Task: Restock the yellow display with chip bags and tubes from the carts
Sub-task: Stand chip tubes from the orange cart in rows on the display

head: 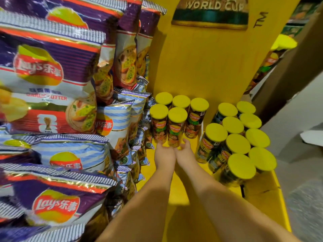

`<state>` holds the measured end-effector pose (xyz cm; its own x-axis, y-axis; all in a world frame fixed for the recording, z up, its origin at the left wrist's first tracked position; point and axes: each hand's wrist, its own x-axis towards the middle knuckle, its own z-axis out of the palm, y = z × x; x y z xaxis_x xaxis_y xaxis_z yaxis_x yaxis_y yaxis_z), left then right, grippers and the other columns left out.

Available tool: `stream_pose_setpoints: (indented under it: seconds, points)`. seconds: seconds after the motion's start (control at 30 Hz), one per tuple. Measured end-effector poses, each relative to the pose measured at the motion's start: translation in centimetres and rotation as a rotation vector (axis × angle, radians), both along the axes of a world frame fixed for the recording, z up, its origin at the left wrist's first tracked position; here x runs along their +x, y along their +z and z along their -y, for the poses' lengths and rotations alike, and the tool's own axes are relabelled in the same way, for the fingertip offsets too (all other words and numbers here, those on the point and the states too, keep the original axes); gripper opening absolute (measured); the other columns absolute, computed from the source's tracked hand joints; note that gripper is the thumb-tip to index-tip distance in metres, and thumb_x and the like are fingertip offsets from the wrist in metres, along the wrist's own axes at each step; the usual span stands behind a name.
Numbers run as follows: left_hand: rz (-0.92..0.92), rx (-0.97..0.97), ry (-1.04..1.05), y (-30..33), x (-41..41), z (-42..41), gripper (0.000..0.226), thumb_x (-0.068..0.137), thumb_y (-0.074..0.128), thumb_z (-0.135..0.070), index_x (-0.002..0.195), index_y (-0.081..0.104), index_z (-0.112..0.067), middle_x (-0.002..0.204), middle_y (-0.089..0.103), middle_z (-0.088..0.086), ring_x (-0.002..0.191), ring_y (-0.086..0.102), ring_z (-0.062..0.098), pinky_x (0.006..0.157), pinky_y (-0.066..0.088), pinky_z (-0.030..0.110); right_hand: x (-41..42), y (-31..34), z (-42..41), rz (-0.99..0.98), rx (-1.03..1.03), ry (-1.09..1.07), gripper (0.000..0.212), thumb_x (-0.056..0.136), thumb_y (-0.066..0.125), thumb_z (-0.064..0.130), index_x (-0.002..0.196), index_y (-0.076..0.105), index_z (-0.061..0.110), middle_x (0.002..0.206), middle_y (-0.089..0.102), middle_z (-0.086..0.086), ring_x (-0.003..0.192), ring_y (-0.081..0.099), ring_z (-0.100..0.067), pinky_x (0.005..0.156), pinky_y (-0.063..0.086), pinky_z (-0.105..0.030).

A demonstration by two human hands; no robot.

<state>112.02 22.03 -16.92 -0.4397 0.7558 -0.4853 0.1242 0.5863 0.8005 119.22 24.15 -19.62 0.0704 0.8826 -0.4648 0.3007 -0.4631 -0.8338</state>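
On the yellow display shelf (pixel 176 186) stand two groups of chip tubes with yellow lids. The left group (pixel 181 102) holds several tubes against the back panel. My left hand (pixel 163 151) cups the base of the front-left tube (pixel 158 126). My right hand (pixel 185 148) cups the base of the front-right tube (pixel 175 130). Both hands touch side by side, fingers hidden behind the tubes. The right group (pixel 239 145) of several tubes stands apart near the shelf's right edge.
Purple (pixel 52 70) and blue-striped chip bags (pixel 70 152) are stacked high on the left, pressing against the left tubes. The yellow back panel (pixel 201 63) carries a World Cup sign. A cardboard box (pixel 288 84) and grey floor lie to the right.
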Motion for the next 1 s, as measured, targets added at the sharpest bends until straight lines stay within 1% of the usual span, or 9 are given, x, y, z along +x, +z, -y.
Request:
stream_pose_setpoints:
  seconds: [0.1,0.23,0.4,0.47,0.6,0.77,0.87,0.93,1.0]
  points:
    - [0.105,0.042,-0.002,1.5,1.2,4.1,0.043,0.095,0.046,-0.008,0.137,0.046,-0.013,0.125,0.059,0.015,0.112,0.058,0.032,0.082,0.043,0.031,1.3,2.2,4.5,-0.056,-0.048,-0.030,0.041,0.094,0.056,0.013,0.134,0.045,0.012,0.104,0.058,-0.004,0.082,0.059,-0.015,0.058,0.045,-0.018]
    - [0.060,0.014,-0.067,5.4,2.0,8.9,0.042,0.095,0.047,-0.013,0.138,0.046,-0.013,0.102,0.060,0.007,0.093,0.058,0.028,0.066,0.034,0.027,3.2,6.2,11.1,-0.072,-0.092,-0.097,0.029,0.096,0.050,0.007,0.124,0.050,0.009,0.095,0.063,-0.010,0.059,0.056,-0.011,0.039,0.040,-0.015]
    - [0.052,0.041,-0.251,9.3,3.2,15.2,0.036,0.092,0.051,-0.018,0.129,0.052,-0.017,0.106,0.065,0.012,0.098,0.061,0.033,0.079,0.046,0.039,7.0,11.0,20.9,-0.108,-0.087,-0.207,0.024,0.096,0.050,0.012,0.120,0.052,0.011,0.101,0.065,-0.008,0.072,0.062,-0.015,0.063,0.046,-0.032]
    - [0.067,0.057,-0.339,10.3,4.3,17.8,0.033,0.090,0.053,-0.018,0.123,0.054,-0.018,0.098,0.067,0.012,0.091,0.063,0.031,0.077,0.050,0.040,8.7,12.4,24.9,-0.104,-0.078,-0.218,0.020,0.095,0.053,0.013,0.115,0.053,0.015,0.103,0.065,-0.008,0.075,0.063,-0.014,0.068,0.045,-0.035]
    - [0.099,0.102,-0.598,12.6,7.5,23.9,0.020,0.091,0.052,-0.014,0.110,0.055,-0.020,0.074,0.056,0.000,0.074,0.056,0.023,0.055,0.037,0.030,13.2,14.5,33.5,0.017,-0.061,-0.263,0.017,0.094,0.056,0.017,0.111,0.056,0.021,0.102,0.067,-0.005,0.079,0.065,-0.011,0.067,0.047,-0.029]
    - [0.076,0.145,-0.942,13.7,12.9,30.7,0.022,0.090,0.055,-0.017,0.112,0.060,-0.018,0.081,0.059,-0.003,0.076,0.060,0.023,0.064,0.044,0.030,20.0,16.3,43.6,0.187,-0.116,-0.309,0.011,0.093,0.059,0.032,0.103,0.060,0.029,0.100,0.070,-0.002,0.090,0.068,-0.018,0.073,0.049,-0.031]
    - [0.057,0.169,-1.123,13.7,17.1,34.6,0.019,0.091,0.056,-0.015,0.108,0.063,-0.018,0.080,0.058,-0.007,0.070,0.058,0.015,0.057,0.040,0.013,23.7,16.1,50.1,0.232,-0.140,-0.392,0.017,0.093,0.061,0.030,0.109,0.062,0.022,0.098,0.069,0.000,0.079,0.066,-0.007,0.068,0.046,-0.023]
    - [0.049,0.178,-1.255,13.5,19.9,37.4,0.017,0.090,0.056,-0.016,0.105,0.064,-0.018,0.074,0.057,-0.008,0.065,0.055,0.013,0.062,0.042,0.020,26.0,16.0,54.2,0.305,-0.143,-0.438,0.015,0.091,0.063,0.029,0.106,0.064,0.024,0.088,0.067,0.007,0.068,0.059,0.005,0.066,0.044,-0.018]
    - [0.033,0.192,-1.416,13.3,22.9,40.7,0.016,0.091,0.057,-0.017,0.104,0.065,-0.018,0.071,0.054,-0.008,0.063,0.051,0.014,0.060,0.040,0.026,28.5,15.4,58.5,0.356,-0.178,-0.491,0.010,0.090,0.064,0.027,0.099,0.064,0.029,0.085,0.065,0.011,0.066,0.056,0.001,0.064,0.042,-0.015]
